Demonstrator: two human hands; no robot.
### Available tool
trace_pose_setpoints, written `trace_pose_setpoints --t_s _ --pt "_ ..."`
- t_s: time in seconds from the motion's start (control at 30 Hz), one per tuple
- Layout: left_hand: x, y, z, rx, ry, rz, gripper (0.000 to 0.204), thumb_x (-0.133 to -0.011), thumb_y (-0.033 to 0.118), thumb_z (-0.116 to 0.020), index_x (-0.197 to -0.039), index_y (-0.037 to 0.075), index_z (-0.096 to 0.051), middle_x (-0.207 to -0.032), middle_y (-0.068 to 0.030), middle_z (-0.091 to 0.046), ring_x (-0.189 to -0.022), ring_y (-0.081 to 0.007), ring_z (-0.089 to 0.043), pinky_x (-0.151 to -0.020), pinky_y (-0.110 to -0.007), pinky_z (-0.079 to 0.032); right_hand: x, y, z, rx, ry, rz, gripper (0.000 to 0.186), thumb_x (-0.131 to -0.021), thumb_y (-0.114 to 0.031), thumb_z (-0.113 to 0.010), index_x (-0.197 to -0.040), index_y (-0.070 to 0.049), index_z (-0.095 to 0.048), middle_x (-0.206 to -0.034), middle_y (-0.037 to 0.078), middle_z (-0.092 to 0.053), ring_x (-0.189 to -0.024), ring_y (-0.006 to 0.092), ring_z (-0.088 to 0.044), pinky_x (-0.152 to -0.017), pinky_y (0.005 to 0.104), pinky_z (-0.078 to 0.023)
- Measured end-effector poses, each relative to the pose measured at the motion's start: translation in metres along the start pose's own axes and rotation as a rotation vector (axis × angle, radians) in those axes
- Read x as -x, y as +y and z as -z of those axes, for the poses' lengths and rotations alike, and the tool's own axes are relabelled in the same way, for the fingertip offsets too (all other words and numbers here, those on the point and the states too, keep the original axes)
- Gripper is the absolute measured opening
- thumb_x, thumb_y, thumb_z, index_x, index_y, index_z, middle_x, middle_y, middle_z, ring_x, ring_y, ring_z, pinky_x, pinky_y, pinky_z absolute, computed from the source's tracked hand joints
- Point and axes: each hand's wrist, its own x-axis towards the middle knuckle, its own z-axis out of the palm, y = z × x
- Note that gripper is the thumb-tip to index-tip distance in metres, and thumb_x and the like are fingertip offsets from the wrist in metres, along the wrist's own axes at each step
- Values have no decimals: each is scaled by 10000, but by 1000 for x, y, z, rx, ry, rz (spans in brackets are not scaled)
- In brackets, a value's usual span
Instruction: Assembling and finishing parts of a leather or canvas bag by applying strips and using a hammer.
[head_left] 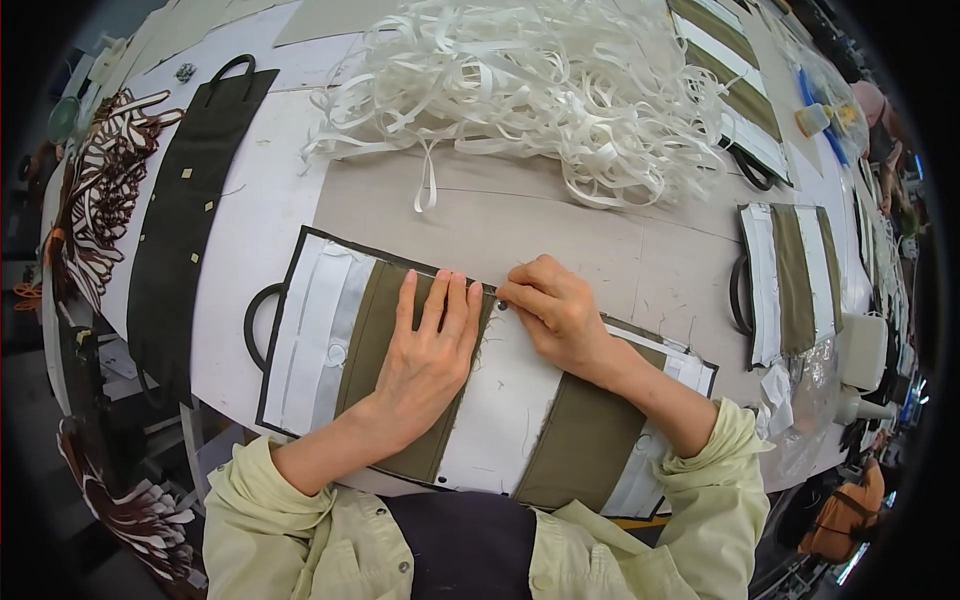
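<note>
A flat bag panel with olive and white bands, a black border and a dark loop handle lies in front of me. My left hand rests flat on its left olive band, fingers stretched toward the far edge. Close beside it, my right hand pinches at that far edge, where olive meets white. A small dark round piece shows just under the right fingertips. Whatever those fingers hold is too small to make out. Loose threads trail over the white band.
A tangled heap of white ribbon covers the far middle of the table. On the left lie a long black panel and a brown-and-white strap bundle. Similar striped panels lie at the right, near a white bottle.
</note>
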Motion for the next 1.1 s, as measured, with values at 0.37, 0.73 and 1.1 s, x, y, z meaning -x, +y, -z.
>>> trace_pose_setpoints --t_s 0.37,0.73,1.1 --pt "-4 3 7 37 23 21 630 -838 45 -619 -1451 -54 -513 -1389 -286 -523 -1324 -417 -514 -1159 -660 -299 4 -2 -2 142 1 81 214 -726 101 -671 -925 21 -669 -921 102 -601 -836 276 -586 -678 379 -520" --pt "-9 -2 1 96 76 -85 595 -810 16 -625 -1393 -75 -550 -1249 -254 -573 -1262 -379 -543 -1170 -601 -318 13 1 3 135 -1 39 170 -781 83 -689 -931 13 -650 -958 109 -599 -866 297 -586 -693 396 -527" --pt "-14 10 2 94 82 -53 609 -786 -10 -622 -1388 -73 -556 -1264 -256 -572 -1258 -377 -546 -1156 -585 -349 25 1 18 160 27 59 281 -722 84 -729 -985 26 -651 -968 111 -586 -843 286 -577 -671 385 -513"
